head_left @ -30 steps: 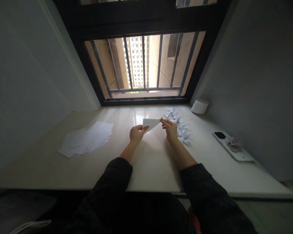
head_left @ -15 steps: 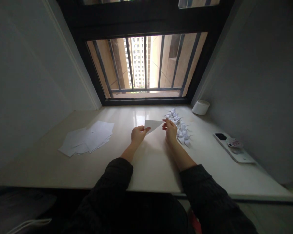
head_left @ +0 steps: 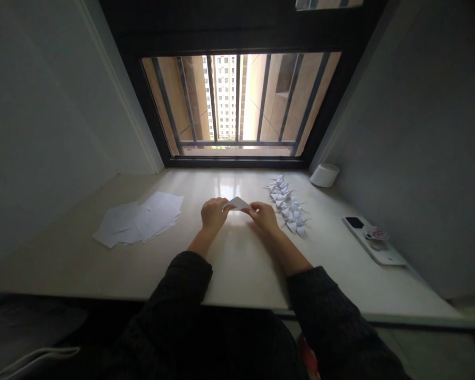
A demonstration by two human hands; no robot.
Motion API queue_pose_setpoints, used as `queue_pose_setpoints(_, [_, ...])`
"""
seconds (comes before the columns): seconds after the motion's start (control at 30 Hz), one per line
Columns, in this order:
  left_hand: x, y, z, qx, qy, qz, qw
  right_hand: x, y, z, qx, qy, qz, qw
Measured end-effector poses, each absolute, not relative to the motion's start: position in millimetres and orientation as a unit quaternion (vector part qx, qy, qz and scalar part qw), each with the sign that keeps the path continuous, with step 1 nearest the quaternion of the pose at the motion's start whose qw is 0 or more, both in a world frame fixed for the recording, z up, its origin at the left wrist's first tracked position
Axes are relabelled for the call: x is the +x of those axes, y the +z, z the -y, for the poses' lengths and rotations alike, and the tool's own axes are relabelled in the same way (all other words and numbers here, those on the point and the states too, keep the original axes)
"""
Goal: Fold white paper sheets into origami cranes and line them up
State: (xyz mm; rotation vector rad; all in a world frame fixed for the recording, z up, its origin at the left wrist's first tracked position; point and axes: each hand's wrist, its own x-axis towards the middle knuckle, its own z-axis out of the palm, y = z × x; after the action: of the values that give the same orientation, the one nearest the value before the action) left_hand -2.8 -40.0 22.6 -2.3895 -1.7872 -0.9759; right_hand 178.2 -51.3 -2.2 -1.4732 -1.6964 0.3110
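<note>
A folded sheet of white paper [head_left: 238,202] is held up between my two hands, its pointed corner facing the window. My left hand [head_left: 214,212] pinches its left end with thumb and fingers. At the other end, my right hand [head_left: 263,215] grips the paper the same way. Parts of the sheet are hidden behind my fingers. Just right of my right hand lies a cluster of several small folded paper cranes [head_left: 286,203].
Loose white paper sheets [head_left: 158,214] lie in a pile on the left of the pale sill [head_left: 237,274]. A white cylindrical object [head_left: 325,175] stands at the back right. A phone [head_left: 374,241] rests near the right wall. The barred window [head_left: 237,105] is at the back.
My left hand has shifted slightly left and my right hand has moved left and down. The paper has turned, so its corner now points away from me. The view has shifted slightly.
</note>
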Motion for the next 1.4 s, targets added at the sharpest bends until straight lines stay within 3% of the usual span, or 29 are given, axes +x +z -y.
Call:
queue_pose_setpoints(0.1, [-5.1,23.8,37.4,-0.734,-0.395,0.551,-0.039,178.3,-3.7,49.4,-0.598,0.183,0.653,0.427])
queue_pose_setpoints(0.23, [-3.4,16.3,30.0,-0.632,-0.524,0.546,-0.167,174.1,-3.2,47.2,-0.568,0.317,0.554,0.52])
queue_pose_setpoints(0.37, [4.5,1.0,23.5,-0.588,-0.506,0.477,-0.413,163.9,-3.4,49.0,-0.51,0.427,0.483,0.569])
queue_pose_setpoints(0.47, [11.0,-4.4,23.9,-0.559,-0.516,0.431,-0.484,157.8,-4.0,50.9,-0.498,0.449,0.471,0.573])
queue_pose_setpoints(0.83, [14.9,10.9,35.2,-0.473,-0.553,0.455,-0.513,153.3,-8.1,49.8,-0.491,0.446,0.494,0.562])
queue_pose_setpoints(1.4, [-9.0,18.1,19.8,-0.372,-0.63,0.494,-0.47,149.6,-11.9,52.4,-0.52,0.406,0.568,0.492])
